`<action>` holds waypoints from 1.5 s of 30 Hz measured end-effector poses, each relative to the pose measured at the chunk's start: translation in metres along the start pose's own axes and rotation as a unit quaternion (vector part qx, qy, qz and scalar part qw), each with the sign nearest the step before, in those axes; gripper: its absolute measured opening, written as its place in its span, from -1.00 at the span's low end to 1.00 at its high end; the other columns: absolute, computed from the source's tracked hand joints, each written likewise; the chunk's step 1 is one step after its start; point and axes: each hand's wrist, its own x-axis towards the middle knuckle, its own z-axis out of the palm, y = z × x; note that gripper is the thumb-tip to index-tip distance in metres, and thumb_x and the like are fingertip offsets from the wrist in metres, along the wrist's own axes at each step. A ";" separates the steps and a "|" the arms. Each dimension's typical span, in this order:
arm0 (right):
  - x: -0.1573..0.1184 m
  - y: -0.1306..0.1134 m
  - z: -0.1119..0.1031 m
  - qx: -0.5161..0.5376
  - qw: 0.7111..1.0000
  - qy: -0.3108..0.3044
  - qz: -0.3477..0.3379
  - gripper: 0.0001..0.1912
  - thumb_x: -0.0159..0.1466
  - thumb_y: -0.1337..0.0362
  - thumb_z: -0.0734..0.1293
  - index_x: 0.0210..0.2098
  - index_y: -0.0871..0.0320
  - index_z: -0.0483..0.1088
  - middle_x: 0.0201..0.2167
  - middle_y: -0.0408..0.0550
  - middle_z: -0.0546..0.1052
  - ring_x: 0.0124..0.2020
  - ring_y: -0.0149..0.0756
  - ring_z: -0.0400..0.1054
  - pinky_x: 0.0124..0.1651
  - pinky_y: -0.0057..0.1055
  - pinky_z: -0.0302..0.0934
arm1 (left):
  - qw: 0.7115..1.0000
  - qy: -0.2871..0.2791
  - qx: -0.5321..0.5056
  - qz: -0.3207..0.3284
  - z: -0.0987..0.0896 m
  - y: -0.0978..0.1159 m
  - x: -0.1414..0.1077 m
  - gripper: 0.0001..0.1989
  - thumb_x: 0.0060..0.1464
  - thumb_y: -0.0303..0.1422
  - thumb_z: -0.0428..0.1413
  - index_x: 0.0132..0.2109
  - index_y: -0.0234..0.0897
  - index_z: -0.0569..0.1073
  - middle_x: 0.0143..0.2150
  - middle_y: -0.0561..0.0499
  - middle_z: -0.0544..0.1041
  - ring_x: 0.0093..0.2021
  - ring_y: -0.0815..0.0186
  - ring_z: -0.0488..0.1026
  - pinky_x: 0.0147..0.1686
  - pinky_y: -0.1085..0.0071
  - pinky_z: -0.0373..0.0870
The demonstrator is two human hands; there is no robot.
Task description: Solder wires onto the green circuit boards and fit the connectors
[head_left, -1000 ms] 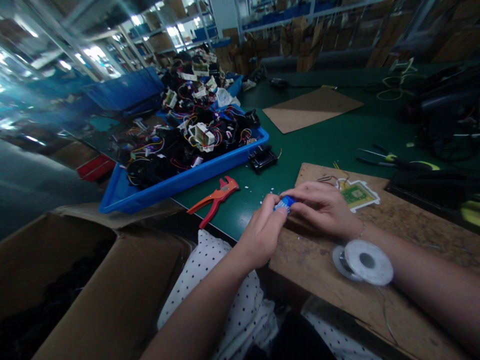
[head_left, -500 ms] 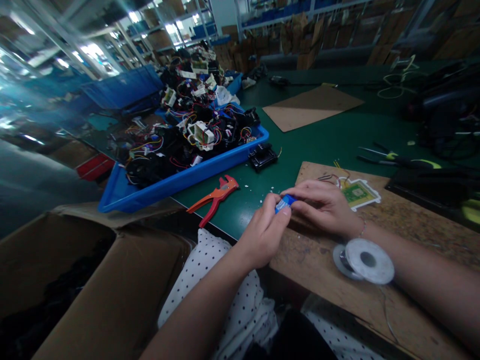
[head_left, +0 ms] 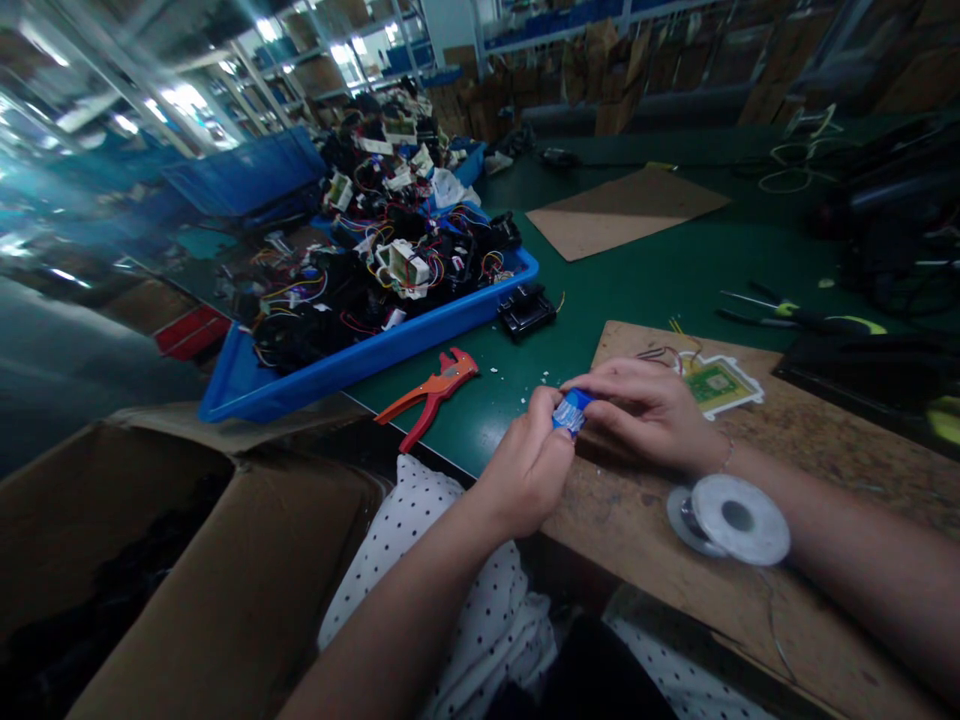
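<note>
A small blue block with pale printing (head_left: 571, 411), perhaps a wrapped battery pack, is held between both hands above the edge of the brown board (head_left: 622, 530). My left hand (head_left: 531, 462) pinches its near left side with thumb and fingers. From the far right side, my right hand (head_left: 646, 408) grips it with closed fingers. Just beyond the right hand lies a green circuit board in a white frame (head_left: 714, 386), with thin wires at its left. A spool of solder wire (head_left: 739, 520) rests by my right forearm.
Orange-red wire strippers (head_left: 435, 392) lie left of my hands. Behind them a blue tray (head_left: 367, 362) is heaped with wired black parts, and a black housing (head_left: 526, 312) sits beside it. Pliers (head_left: 799, 314) lie at right, a cardboard sheet (head_left: 626, 212) farther back. An open carton (head_left: 247, 540) stands lower left.
My left thumb has slid down a little, so more of the blue block's printed face shows. Both hands stay in nearly the same place.
</note>
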 end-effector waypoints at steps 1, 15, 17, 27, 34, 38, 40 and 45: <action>0.000 0.000 0.000 0.001 1.000 0.002 0.000 -0.73 0.33 0.29 0.38 0.02 0.10 0.54 -0.27 -0.05 0.57 -0.29 -0.37 0.46 -0.23 -0.43 0.32 | 1.000 -0.003 -0.007 -0.005 0.000 -0.001 0.000 -0.80 0.29 -0.43 -0.16 0.00 -0.24 0.27 -0.29 0.06 0.40 -0.35 0.32 0.32 -0.36 0.40 0.15; 0.000 -0.001 0.000 0.002 1.000 0.006 0.002 -0.74 0.33 0.25 0.37 0.00 0.08 0.55 -0.29 -0.05 0.58 -0.30 -0.36 0.46 -0.23 -0.41 0.34 | 1.000 0.001 -0.009 -0.014 0.000 0.004 0.001 -0.85 0.29 -0.40 -0.13 -0.05 -0.23 0.27 -0.29 0.04 0.42 -0.36 0.31 0.33 -0.35 0.40 0.18; 0.000 -0.001 0.000 0.002 1.000 0.006 0.007 -0.74 0.33 0.24 0.37 0.00 0.07 0.55 -0.28 -0.05 0.58 -0.30 -0.35 0.47 -0.23 -0.40 0.34 | 1.000 -0.002 -0.018 -0.020 0.000 0.002 0.001 -0.81 0.26 -0.45 -0.14 -0.03 -0.23 0.27 -0.29 0.04 0.42 -0.36 0.30 0.32 -0.36 0.40 0.18; 0.001 -0.002 -0.001 0.000 1.000 0.007 -0.003 -0.74 0.33 0.29 0.37 0.00 0.08 0.55 -0.30 -0.05 0.57 -0.30 -0.38 0.46 -0.23 -0.42 0.33 | 0.998 0.007 -0.056 -0.033 0.005 0.000 0.001 -0.84 0.35 -0.30 -0.15 -0.03 -0.21 0.27 -0.29 0.05 0.39 -0.43 0.37 0.25 -0.43 0.45 0.14; 0.000 0.000 0.000 0.001 1.000 0.000 0.003 -0.73 0.33 0.25 0.37 0.02 0.05 0.54 -0.27 -0.05 0.58 -0.29 -0.35 0.47 -0.22 -0.41 0.33 | 0.996 0.000 -0.076 -0.044 0.002 -0.003 0.002 -0.79 0.21 -0.43 -0.13 -0.04 -0.19 0.29 -0.31 0.06 0.36 -0.45 0.37 0.22 -0.46 0.47 0.14; 0.000 0.001 -0.001 -0.003 1.000 0.011 0.012 -0.74 0.35 0.24 0.35 0.01 0.06 0.55 -0.28 -0.04 0.59 -0.28 -0.35 0.46 -0.20 -0.38 0.34 | 0.992 -0.012 -0.115 -0.044 0.003 -0.004 0.003 -0.79 0.17 -0.44 -0.13 -0.06 -0.17 0.27 -0.36 0.10 0.36 -0.48 0.39 0.21 -0.47 0.48 0.13; -0.001 0.001 -0.001 -0.005 1.000 0.016 0.021 -0.74 0.35 0.23 0.35 0.00 0.06 0.55 -0.28 -0.05 0.59 -0.29 -0.34 0.46 -0.20 -0.37 0.34 | 0.992 -0.014 -0.115 -0.043 0.003 -0.003 0.003 -0.82 0.22 -0.39 -0.12 -0.06 -0.17 0.27 -0.36 0.10 0.36 -0.48 0.39 0.22 -0.47 0.49 0.14; 0.000 0.001 0.000 -0.004 1.000 0.019 0.017 -0.75 0.33 0.24 0.38 -0.02 0.07 0.56 -0.29 -0.05 0.59 -0.30 -0.35 0.47 -0.23 -0.39 0.33 | 0.997 -0.004 -0.068 -0.043 0.002 0.001 0.002 -0.84 0.30 -0.27 -0.07 -0.04 -0.20 0.28 -0.36 0.09 0.34 -0.45 0.39 0.23 -0.46 0.48 0.15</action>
